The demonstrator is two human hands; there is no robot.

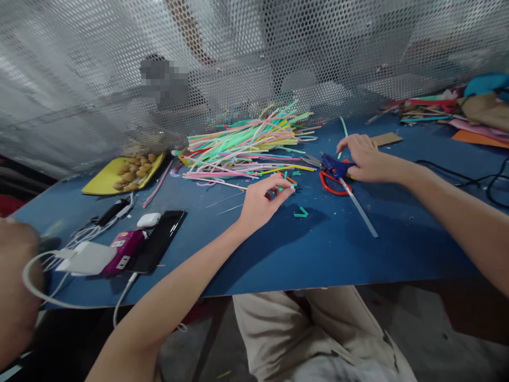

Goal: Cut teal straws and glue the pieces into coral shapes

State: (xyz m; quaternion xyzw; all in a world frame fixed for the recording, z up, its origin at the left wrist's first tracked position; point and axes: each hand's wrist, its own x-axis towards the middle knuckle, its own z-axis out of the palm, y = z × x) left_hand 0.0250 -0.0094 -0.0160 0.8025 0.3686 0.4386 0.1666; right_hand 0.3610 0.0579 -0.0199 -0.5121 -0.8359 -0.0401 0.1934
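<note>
My left hand is closed in a pinch on a small teal piece at its fingertips. Other short teal pieces lie on the table near it. Two thin wires reach out to its left; I cannot tell whether the hand touches them. My right hand is curled round the handle end of a blue glue gun, partly hiding it. A clear glue stick juts from the gun's back. Red-handled scissors lie under the gun. One green stem passes by my right fingers.
A pile of pastel stems lies behind my hands, before a perforated metal screen. On the left are a yellow tray of brown lumps, a phone, a purple box and cables. Another person's arm is at far left.
</note>
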